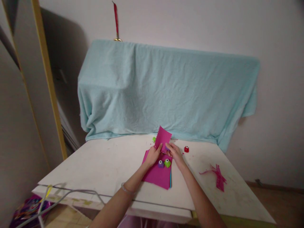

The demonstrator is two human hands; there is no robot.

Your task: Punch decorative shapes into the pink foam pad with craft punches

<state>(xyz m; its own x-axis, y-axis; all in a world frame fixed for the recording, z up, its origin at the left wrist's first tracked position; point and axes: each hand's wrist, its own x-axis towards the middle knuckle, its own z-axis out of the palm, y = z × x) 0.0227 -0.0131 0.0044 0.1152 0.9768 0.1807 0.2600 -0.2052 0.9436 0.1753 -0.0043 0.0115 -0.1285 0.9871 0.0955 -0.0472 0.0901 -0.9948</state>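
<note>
My left hand and my right hand are both closed on a small pink paper piece that stands up between them over a white table. The right hand's fingers also seem to press a small purple item against the paper, too small to name. Under the hands lies a stack of pink sheets with a blue edge. On the stack sit a purple punch and a green punch.
A red punch and another green punch sit near the back of the table. Pink paper scraps lie at the right. A light blue cloth covers something behind. Cables hang at the front left edge.
</note>
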